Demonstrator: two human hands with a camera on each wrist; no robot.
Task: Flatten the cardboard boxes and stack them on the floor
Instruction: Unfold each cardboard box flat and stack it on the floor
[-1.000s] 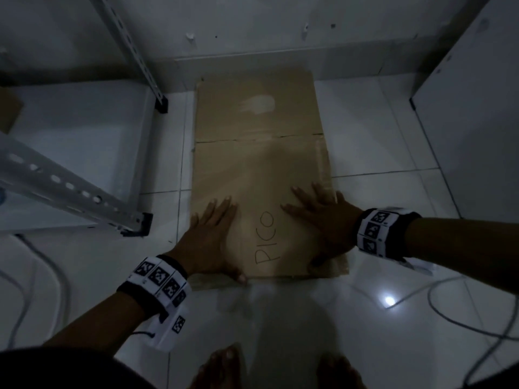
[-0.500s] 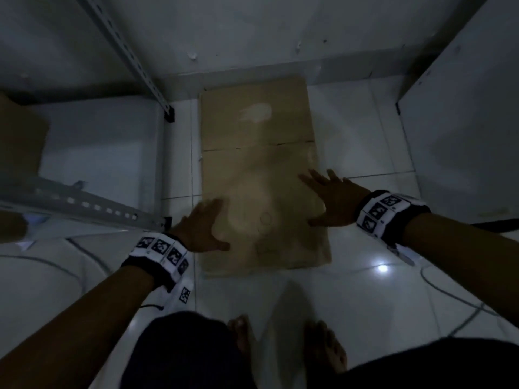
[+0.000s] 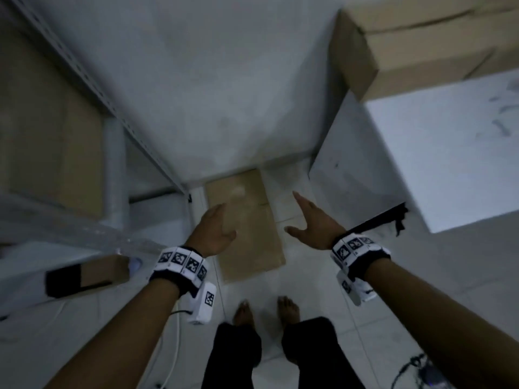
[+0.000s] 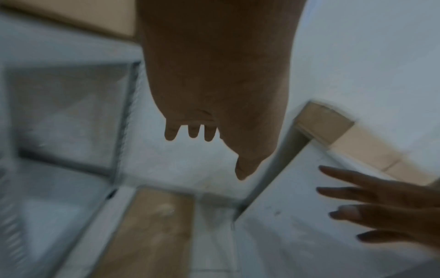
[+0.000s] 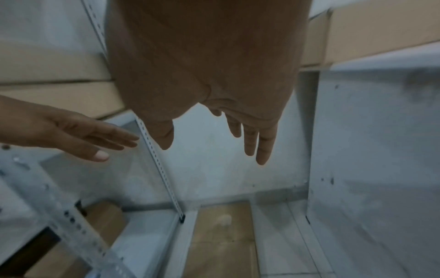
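A flattened brown cardboard box [image 3: 252, 234] lies on the white tiled floor against the wall, also seen in the left wrist view [image 4: 152, 231] and the right wrist view [image 5: 221, 238]. My left hand [image 3: 214, 226] hangs in the air well above it, fingers relaxed, holding nothing. My right hand [image 3: 311, 220] is raised to its right, fingers straight and spread, empty too. An unflattened cardboard box [image 3: 415, 43] sits on a white cabinet top at the upper right.
A metal shelf rack [image 3: 92, 80] with perforated posts stands at the left, with cardboard boxes [image 3: 53, 130] on it. A white cabinet [image 3: 449, 153] stands at the right. My bare feet [image 3: 266, 310] are on the tiles; cables [image 3: 412, 366] lie at the lower right.
Both hands have come up off the flattened cardboard and I have risen from it; the view is now much higher. The cardboard stays flat on the floor.
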